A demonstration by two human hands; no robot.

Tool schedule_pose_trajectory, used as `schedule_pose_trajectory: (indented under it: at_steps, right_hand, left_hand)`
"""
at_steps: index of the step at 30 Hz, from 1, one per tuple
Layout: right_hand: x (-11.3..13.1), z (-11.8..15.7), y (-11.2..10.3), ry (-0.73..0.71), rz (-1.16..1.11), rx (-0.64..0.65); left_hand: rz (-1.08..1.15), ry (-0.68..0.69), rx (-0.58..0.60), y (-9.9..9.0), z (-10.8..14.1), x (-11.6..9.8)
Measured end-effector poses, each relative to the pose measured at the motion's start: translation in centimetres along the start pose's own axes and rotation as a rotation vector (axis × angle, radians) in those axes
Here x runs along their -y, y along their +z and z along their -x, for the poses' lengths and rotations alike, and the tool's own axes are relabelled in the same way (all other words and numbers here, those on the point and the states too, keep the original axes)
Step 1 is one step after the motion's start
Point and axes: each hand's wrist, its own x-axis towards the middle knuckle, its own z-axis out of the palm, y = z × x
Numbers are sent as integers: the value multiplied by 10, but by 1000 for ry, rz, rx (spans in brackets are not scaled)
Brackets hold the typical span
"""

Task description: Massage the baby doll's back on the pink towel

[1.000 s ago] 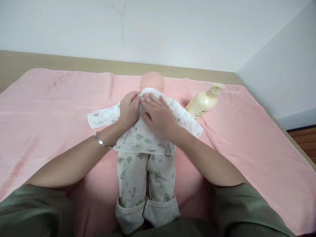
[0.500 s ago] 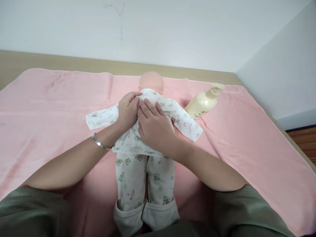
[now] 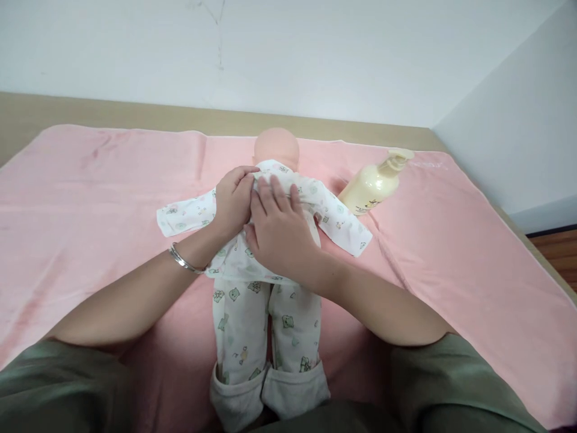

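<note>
A baby doll (image 3: pixel 276 147) lies stretched out with its bald head away from me and its face out of sight, apparently on its front. It wears a white shirt (image 3: pixel 247 255) and white trousers (image 3: pixel 243 328), both printed with little green bears, and the trouser cuffs are folded up. My left hand (image 3: pixel 234 201), a silver bangle on its wrist, is curled around the doll's upper left side. Flat on the middle of the doll's upper body rests my right hand (image 3: pixel 283 228), fingers spread and their tips slightly blurred.
A pink blanket (image 3: pixel 90 252) lies under the doll on a wooden tabletop (image 3: pixel 135 114). To the right of the doll's head a cream pump bottle (image 3: pixel 372 186) leans at a tilt by the right sleeve. A white wall (image 3: pixel 315 54) rises behind, with another at the right.
My right hand's fingers have spread wider, and its thumb has moved out to the left. My left hand keeps its place on the doll. The view has shifted slightly.
</note>
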Motion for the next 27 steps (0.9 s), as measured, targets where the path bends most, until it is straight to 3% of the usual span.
schedule_pose_trajectory:
  at_steps: [3, 8, 10, 16, 18, 21, 24, 27]
  right_hand:
    - [-13, -10, -3, -80, -80, 70]
    - [-58, -40, -2, 274, -208, 8]
    - [-68, -45, 0, 341, -233, -10]
    - [-80, -46, -3, 270, -331, 5]
    - [-79, -46, -7, 259, -348, 23]
    - [-64, -38, -12, 287, -194, 25]
    - [-38, -23, -18, 240, -37, 69]
    - [-24, -13, -26, 205, -17, 177]
  left_hand:
    - [13, 8, 21, -1, 1, 0]
    - [-61, 46, 8, -3, 3, -4]
    - [-122, 49, 30, -3, 3, -7]
    - [-360, 188, 180, -3, 18, -14]
    - [-382, 222, 190, -2, 23, -13]
    - [-389, 230, 216, -3, 20, -9]
    - [-396, 168, 227, -8, 6, -7]
    - [-391, 108, 255, -13, -6, -8]
